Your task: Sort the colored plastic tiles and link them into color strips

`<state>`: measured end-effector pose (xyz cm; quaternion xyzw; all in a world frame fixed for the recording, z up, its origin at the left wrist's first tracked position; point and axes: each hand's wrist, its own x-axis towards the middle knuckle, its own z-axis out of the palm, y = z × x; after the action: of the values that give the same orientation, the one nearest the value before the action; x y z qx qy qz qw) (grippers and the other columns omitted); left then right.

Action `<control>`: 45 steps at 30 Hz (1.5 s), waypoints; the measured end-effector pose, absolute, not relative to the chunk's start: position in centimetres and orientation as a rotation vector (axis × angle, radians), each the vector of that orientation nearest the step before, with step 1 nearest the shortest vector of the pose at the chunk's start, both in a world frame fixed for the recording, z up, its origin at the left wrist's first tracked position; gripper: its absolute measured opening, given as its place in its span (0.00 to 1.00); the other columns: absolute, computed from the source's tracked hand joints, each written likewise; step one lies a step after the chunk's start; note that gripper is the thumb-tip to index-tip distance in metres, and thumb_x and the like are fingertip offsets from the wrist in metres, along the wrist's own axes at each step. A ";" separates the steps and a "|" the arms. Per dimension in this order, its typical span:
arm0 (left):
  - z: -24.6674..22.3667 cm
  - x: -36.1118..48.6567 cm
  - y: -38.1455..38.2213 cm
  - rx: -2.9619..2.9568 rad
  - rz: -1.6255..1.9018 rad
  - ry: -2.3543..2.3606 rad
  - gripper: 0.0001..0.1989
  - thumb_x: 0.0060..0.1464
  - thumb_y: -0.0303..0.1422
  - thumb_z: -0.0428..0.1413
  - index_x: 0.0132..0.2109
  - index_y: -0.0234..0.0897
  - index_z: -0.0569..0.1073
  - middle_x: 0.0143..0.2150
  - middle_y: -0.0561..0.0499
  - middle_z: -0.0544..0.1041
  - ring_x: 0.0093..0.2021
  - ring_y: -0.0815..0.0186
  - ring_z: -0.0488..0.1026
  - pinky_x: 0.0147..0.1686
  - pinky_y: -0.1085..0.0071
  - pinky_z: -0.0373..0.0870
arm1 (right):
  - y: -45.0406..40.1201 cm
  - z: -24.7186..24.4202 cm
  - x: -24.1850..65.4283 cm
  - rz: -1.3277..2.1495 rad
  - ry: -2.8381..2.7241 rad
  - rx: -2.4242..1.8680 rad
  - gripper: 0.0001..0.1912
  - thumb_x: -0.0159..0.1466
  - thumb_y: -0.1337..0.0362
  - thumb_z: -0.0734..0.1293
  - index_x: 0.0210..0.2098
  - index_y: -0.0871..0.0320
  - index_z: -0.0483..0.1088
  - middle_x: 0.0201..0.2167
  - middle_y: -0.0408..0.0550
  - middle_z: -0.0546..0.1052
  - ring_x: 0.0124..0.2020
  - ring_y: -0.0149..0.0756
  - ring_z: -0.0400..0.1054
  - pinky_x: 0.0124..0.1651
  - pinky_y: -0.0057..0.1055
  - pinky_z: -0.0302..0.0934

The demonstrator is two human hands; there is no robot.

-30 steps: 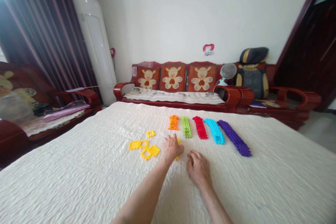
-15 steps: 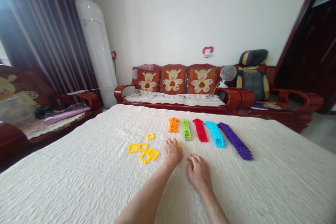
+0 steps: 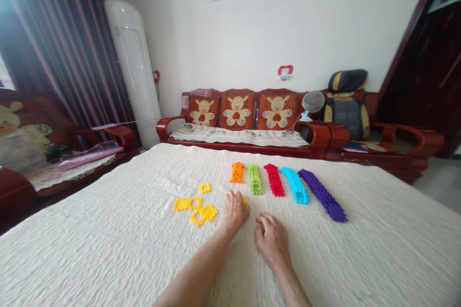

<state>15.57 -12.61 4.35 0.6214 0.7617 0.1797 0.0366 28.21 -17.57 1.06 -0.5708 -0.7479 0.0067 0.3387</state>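
The fingers (image 3: 231, 196) of the left hand (image 3: 236, 210) are bent down over a yellow piece (image 3: 244, 198). Only a bit of that piece peeks out by the fingertips, so I cannot tell if they pinch it or just lie on it. The right hand (image 3: 272, 239) is low, just beside the left one but not touching it. Its fingers are curled in, and I cannot tell how wide they are or if something is under them.

To the left of the left hand are more yellow pieces (image 3: 209, 212). Some are filled-in squares and some are squares with a hole. Four of them lie close together, and one small yellow frame (image 3: 200, 189) sits alone a little farther back.

Past the hands, five bumpy strips make a row. From left to right they are the orange strip (image 3: 237, 172), the green strip (image 3: 255, 179), the red strip (image 3: 274, 180), the blue strip (image 3: 295, 185) and the long purple strip (image 3: 323, 195). All of this is on a surface with a white, wrinkly cloth (image 3: 108, 249).

Behind it is a red-brown wooden sofa (image 3: 317, 134) with three bear cushions (image 3: 237, 110). A little fan (image 3: 312, 101) stands near its right end.
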 end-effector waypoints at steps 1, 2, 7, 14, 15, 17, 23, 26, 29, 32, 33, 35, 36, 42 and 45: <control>4.4 15.5 -12.5 1.917 0.547 2.330 0.16 0.53 0.36 0.47 0.47 0.35 0.67 0.48 0.40 0.66 0.49 0.56 0.63 0.42 0.66 0.62 | -17.6 1.1 28.2 0.022 -1.948 -1.486 0.14 0.57 0.71 0.57 0.38 0.58 0.71 0.45 0.51 0.73 0.49 0.37 0.65 0.51 0.35 0.53; 4.4 15.4 -12.4 1.925 0.540 2.321 0.16 0.53 0.37 0.47 0.47 0.35 0.67 0.48 0.40 0.66 0.49 0.56 0.63 0.42 0.66 0.62 | -17.6 1.1 28.2 0.028 -1.950 -1.487 0.14 0.57 0.71 0.57 0.38 0.58 0.71 0.45 0.51 0.73 0.49 0.37 0.65 0.51 0.35 0.53; 4.5 15.2 -11.9 1.931 0.461 2.311 0.18 0.53 0.38 0.47 0.48 0.36 0.66 0.48 0.41 0.65 0.50 0.55 0.63 0.43 0.66 0.63 | -17.6 1.2 28.2 0.060 -1.947 -1.501 0.14 0.57 0.71 0.57 0.38 0.58 0.71 0.46 0.51 0.73 0.50 0.37 0.64 0.51 0.36 0.52; 4.7 14.8 -11.5 1.932 0.425 2.305 0.18 0.53 0.39 0.48 0.48 0.37 0.67 0.48 0.41 0.66 0.50 0.57 0.63 0.44 0.66 0.63 | -17.5 1.1 28.2 0.063 -1.945 -1.488 0.13 0.57 0.71 0.57 0.37 0.58 0.70 0.46 0.50 0.73 0.49 0.37 0.64 0.51 0.35 0.51; 4.8 14.7 -11.2 1.923 0.420 2.310 0.18 0.53 0.39 0.48 0.49 0.37 0.67 0.48 0.42 0.66 0.50 0.57 0.63 0.44 0.66 0.63 | -17.5 1.1 28.2 0.065 -1.942 -1.487 0.13 0.57 0.71 0.57 0.37 0.58 0.70 0.46 0.50 0.73 0.49 0.37 0.64 0.51 0.35 0.51; 4.9 14.4 -10.5 1.907 0.419 2.328 0.18 0.53 0.39 0.48 0.49 0.37 0.67 0.49 0.42 0.66 0.50 0.57 0.64 0.45 0.66 0.63 | -17.5 1.0 28.2 0.069 -1.937 -1.488 0.13 0.57 0.71 0.57 0.37 0.57 0.70 0.46 0.50 0.73 0.49 0.37 0.64 0.51 0.35 0.51; 5.1 13.7 -8.1 1.909 0.400 2.360 0.19 0.53 0.39 0.48 0.50 0.36 0.68 0.49 0.41 0.66 0.50 0.57 0.64 0.44 0.66 0.64 | -17.6 1.2 28.2 0.080 -1.928 -1.500 0.13 0.57 0.70 0.58 0.37 0.57 0.71 0.46 0.50 0.73 0.50 0.37 0.64 0.52 0.35 0.51; 5.2 13.6 -7.3 1.927 0.373 2.349 0.19 0.53 0.39 0.47 0.49 0.36 0.68 0.49 0.41 0.67 0.50 0.57 0.65 0.44 0.66 0.64 | -17.6 1.4 28.1 0.080 -1.923 -1.498 0.13 0.57 0.71 0.57 0.37 0.57 0.71 0.46 0.50 0.73 0.50 0.37 0.63 0.52 0.34 0.51; 5.1 13.6 -6.8 1.937 0.354 2.344 0.19 0.53 0.40 0.46 0.49 0.36 0.68 0.48 0.41 0.67 0.50 0.57 0.65 0.43 0.66 0.65 | -17.6 1.3 28.1 0.080 -1.915 -1.491 0.13 0.57 0.71 0.57 0.37 0.57 0.71 0.45 0.50 0.73 0.50 0.36 0.63 0.52 0.34 0.51; 4.7 13.8 -6.6 1.937 0.371 2.357 0.20 0.53 0.40 0.46 0.50 0.36 0.67 0.49 0.41 0.66 0.50 0.56 0.64 0.42 0.66 0.65 | -17.6 1.3 28.1 0.081 -1.917 -1.488 0.13 0.57 0.71 0.57 0.37 0.57 0.71 0.45 0.50 0.73 0.49 0.37 0.63 0.51 0.34 0.51; 4.6 13.8 -6.6 1.939 0.382 2.362 0.20 0.53 0.40 0.46 0.50 0.36 0.67 0.49 0.41 0.66 0.50 0.56 0.64 0.43 0.66 0.64 | -17.6 1.3 28.1 0.082 -1.919 -1.487 0.13 0.57 0.71 0.57 0.37 0.57 0.71 0.45 0.50 0.73 0.49 0.37 0.64 0.51 0.35 0.51; 4.6 14.0 -6.8 1.935 0.400 2.369 0.21 0.53 0.39 0.45 0.51 0.36 0.66 0.50 0.40 0.65 0.51 0.55 0.63 0.44 0.65 0.63 | -17.7 1.5 28.1 0.085 -1.921 -1.486 0.13 0.57 0.71 0.57 0.37 0.57 0.71 0.45 0.50 0.73 0.49 0.37 0.64 0.51 0.35 0.51; 4.6 14.0 -6.9 1.931 0.408 2.369 0.21 0.53 0.39 0.45 0.51 0.36 0.66 0.51 0.40 0.65 0.51 0.55 0.63 0.45 0.65 0.63 | -17.7 1.6 28.1 0.086 -1.921 -1.484 0.13 0.57 0.71 0.57 0.37 0.57 0.70 0.45 0.50 0.73 0.49 0.37 0.64 0.51 0.35 0.51; 5.0 14.4 -7.2 1.894 0.408 2.375 0.21 0.53 0.39 0.45 0.53 0.36 0.65 0.51 0.40 0.65 0.52 0.55 0.62 0.45 0.64 0.62 | -17.7 1.8 28.0 0.077 -1.914 -1.489 0.13 0.57 0.71 0.58 0.36 0.56 0.71 0.44 0.50 0.73 0.48 0.36 0.64 0.51 0.34 0.51; 5.0 14.5 -6.9 1.881 0.419 2.386 0.21 0.53 0.39 0.45 0.52 0.35 0.65 0.51 0.39 0.65 0.52 0.54 0.62 0.45 0.64 0.62 | -17.7 1.6 28.0 0.071 -1.908 -1.489 0.13 0.56 0.71 0.58 0.36 0.56 0.71 0.44 0.49 0.73 0.48 0.36 0.64 0.52 0.34 0.51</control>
<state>14.48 -6.92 4.95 0.6129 0.7774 0.1364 0.0370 28.05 -17.70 1.57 -0.5756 -0.7374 0.0273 0.3523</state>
